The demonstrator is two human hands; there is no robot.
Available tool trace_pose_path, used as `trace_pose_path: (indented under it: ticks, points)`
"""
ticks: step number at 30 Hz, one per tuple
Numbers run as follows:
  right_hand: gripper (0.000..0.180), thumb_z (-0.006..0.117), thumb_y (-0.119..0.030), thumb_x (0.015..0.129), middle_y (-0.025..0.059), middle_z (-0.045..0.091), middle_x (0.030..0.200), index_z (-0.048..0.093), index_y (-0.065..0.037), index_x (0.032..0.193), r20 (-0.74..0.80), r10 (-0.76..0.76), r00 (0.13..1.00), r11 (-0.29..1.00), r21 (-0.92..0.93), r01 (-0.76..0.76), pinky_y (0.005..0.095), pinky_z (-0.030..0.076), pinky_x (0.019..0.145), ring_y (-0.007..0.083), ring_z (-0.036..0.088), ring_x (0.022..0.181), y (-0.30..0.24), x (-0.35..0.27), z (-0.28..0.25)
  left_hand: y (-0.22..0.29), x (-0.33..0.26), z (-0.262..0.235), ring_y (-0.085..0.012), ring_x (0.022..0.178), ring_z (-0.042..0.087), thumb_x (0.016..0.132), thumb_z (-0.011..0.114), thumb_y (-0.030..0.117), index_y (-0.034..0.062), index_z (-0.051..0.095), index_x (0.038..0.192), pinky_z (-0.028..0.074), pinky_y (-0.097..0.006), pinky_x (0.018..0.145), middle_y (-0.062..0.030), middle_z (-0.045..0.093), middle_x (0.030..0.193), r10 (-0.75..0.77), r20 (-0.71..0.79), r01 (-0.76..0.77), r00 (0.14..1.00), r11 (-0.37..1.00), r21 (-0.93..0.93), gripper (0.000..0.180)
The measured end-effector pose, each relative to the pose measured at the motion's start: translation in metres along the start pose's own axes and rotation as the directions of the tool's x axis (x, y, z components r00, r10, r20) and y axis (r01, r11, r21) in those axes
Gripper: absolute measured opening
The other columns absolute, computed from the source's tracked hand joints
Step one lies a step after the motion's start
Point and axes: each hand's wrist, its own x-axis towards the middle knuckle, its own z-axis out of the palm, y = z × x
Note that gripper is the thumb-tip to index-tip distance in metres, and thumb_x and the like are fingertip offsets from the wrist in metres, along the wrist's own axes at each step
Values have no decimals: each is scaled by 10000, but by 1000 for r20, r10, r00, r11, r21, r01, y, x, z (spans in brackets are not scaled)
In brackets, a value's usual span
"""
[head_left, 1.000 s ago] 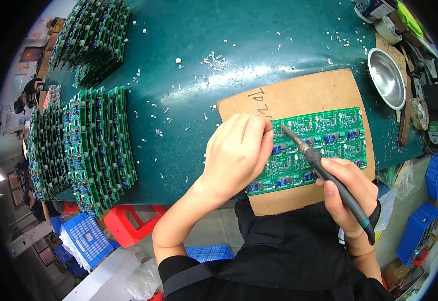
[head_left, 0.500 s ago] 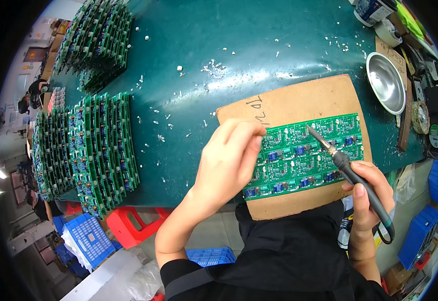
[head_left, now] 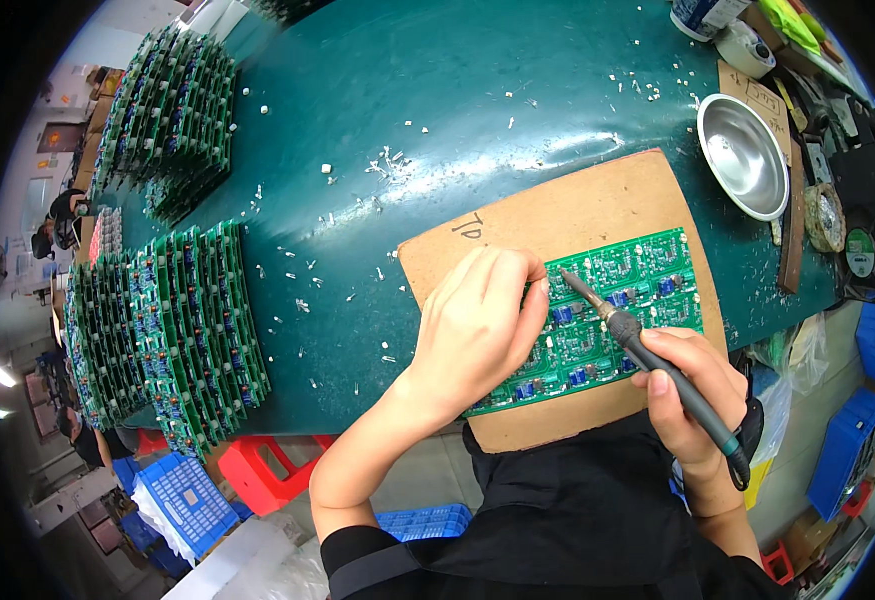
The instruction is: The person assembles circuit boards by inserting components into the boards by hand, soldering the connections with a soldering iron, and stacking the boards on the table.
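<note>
A green circuit board panel (head_left: 622, 322) lies on a sheet of brown cardboard (head_left: 597, 190) at the table's near edge. Rows of small parts cover it, blue and white ones among them. My right hand (head_left: 692, 395) is closed round the dark grip of a soldering iron (head_left: 682, 388), whose tip points at the panel's upper left part; whether it touches cannot be made out. Beside that tip, my left hand (head_left: 482, 325) rests over the panel's left edge with thumb and forefinger pinched together. Whatever sits between those fingertips is too small or hidden to name.
Stacks of upright circuit boards (head_left: 197, 330) fill the table's left side. Small white bits and clippings (head_left: 387, 165) lie scattered across the green tabletop (head_left: 357, 90). A metal bowl (head_left: 744, 158) stands at the right, near a tape roll (head_left: 824, 218) and a tub (head_left: 707, 15).
The soldering iron has moved left over the panel, its tip now close to my left fingertips. My left hand stays pinched at the panel's left side. The whole view has shifted slightly.
</note>
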Motion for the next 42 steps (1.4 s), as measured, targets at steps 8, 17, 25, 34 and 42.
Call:
trace_pose_path:
  ticks: [8, 17, 25, 34, 42]
  points:
    - [270, 653, 29, 789, 180, 670, 877, 642, 72, 1055, 47, -105, 993, 993, -51, 107, 383, 559, 742, 325, 686, 814, -3, 4, -1, 3, 5, 4, -279, 747, 612, 780, 701, 6, 36, 581, 901, 491, -371, 676, -92, 620, 841, 93, -58, -86, 994, 990, 113, 173]
    - [227, 636, 9, 799, 181, 676, 878, 656, 77, 1015, 62, -14, 998, 1000, 18, 13, 362, 555, 726, 308, 681, 793, 1, 7, -8, 7, 7, 10, -265, 730, 606, 768, 703, 0, 49, 601, 878, 496, -356, 646, -90, 605, 834, 149, -49, -134, 988, 963, 234, 158]
    - [220, 604, -59, 839, 191, 658, 834, 643, 62, 1019, -111, 34, 993, 999, 27, -31, 331, 539, 696, 258, 655, 735, 7, -7, -32, 9, 10, -9, -280, 772, 628, 846, 650, 18, 21, 615, 947, 514, -332, 675, -110, 628, 892, 61, 24, -64, 998, 989, 133, 106]
    - [220, 619, 12, 806, 192, 666, 869, 646, 71, 1016, -101, 62, 993, 996, 67, -55, 338, 546, 721, 286, 673, 780, 14, -6, -34, 26, 30, 18, -271, 770, 627, 844, 655, 8, 19, 573, 956, 504, -353, 669, -117, 615, 863, 41, 21, -40, 999, 999, -37, 139]
    - [239, 646, -6, 790, 179, 671, 886, 652, 63, 1019, 6, -45, 999, 998, -43, 45, 378, 553, 742, 325, 681, 816, 14, 5, -34, 23, 34, 31, -307, 789, 619, 806, 669, -5, 30, 570, 919, 493, -395, 695, -117, 611, 851, 84, 21, -86, 996, 993, 80, 154]
